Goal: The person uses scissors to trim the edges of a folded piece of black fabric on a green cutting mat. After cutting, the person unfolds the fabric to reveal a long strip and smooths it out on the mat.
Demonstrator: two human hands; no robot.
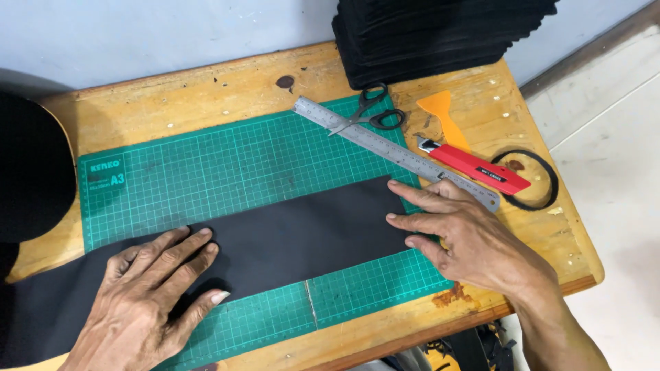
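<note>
A long strip of black sheet material (302, 230) lies across a green cutting mat (227, 165) on a wooden table (206, 93). My left hand (148, 295) rests flat on the strip's left part, fingers spread. My right hand (460, 237) presses its fingertips on the strip's right end, holding nothing. Just beyond my right hand a steel ruler (385, 148) lies diagonally, with a red utility knife (474, 168) beside it.
Black-handled scissors (368, 113) lie on the ruler's far end. An orange plastic scraper (443, 117) and a black ring (526, 178) sit at the right. A stack of black sheets (433, 34) stands at the back. A black round object (31, 168) is at the left edge.
</note>
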